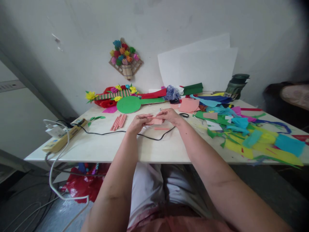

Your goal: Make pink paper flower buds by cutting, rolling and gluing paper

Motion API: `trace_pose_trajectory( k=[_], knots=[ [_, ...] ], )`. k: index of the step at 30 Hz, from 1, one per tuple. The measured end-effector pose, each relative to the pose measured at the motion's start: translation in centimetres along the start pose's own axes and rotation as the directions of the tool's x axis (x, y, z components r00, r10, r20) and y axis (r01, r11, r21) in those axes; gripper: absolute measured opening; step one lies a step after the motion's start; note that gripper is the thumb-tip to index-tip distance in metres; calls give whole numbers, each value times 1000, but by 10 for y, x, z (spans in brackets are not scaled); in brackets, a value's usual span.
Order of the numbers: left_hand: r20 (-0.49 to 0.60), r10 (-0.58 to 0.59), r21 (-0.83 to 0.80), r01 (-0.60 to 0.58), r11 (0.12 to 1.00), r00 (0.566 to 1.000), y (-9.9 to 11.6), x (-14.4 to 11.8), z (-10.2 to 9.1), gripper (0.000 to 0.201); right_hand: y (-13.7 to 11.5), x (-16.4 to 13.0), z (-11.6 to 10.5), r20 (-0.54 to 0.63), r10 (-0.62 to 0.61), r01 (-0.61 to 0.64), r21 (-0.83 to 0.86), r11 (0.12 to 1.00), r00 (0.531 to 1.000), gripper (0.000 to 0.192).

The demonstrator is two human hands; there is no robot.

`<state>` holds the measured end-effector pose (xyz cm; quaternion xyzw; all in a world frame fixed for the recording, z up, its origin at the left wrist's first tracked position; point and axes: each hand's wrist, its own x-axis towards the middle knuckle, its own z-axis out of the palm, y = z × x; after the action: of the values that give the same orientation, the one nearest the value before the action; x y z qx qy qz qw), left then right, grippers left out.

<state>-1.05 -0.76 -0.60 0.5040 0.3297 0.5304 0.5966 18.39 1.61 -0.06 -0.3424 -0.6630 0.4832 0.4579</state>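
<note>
Between my hands, just over the white table, is a small piece of pink paper (155,121). My left hand (140,121) pinches its left end with the fingertips. On the other side my right hand (169,115) grips the paper's upper right edge. Several pink paper rolls (118,122) lie side by side to the left of my left hand. A thin pink strip (161,128) rests on the table below the held paper. Black-handled scissors (184,115) lie just right of my right hand, partly hidden. A green cardboard disc (128,104) with a long handle lies behind.
Coloured paper scraps (241,125) cover the table's right side. A black cable (106,133) runs across the tabletop from a power strip (56,143) at the left. A dark bottle (238,86) stands at the back right. Paper flowers (124,53) hang on the wall.
</note>
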Motion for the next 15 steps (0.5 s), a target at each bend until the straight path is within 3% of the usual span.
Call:
trace_pose_trajectory(
  k=[15],
  knots=[
    [50,19,-26,-18,1000,999,1,0,-3,23,-5,-2,3,-12,-62,60,-88,994,998,23]
  ],
)
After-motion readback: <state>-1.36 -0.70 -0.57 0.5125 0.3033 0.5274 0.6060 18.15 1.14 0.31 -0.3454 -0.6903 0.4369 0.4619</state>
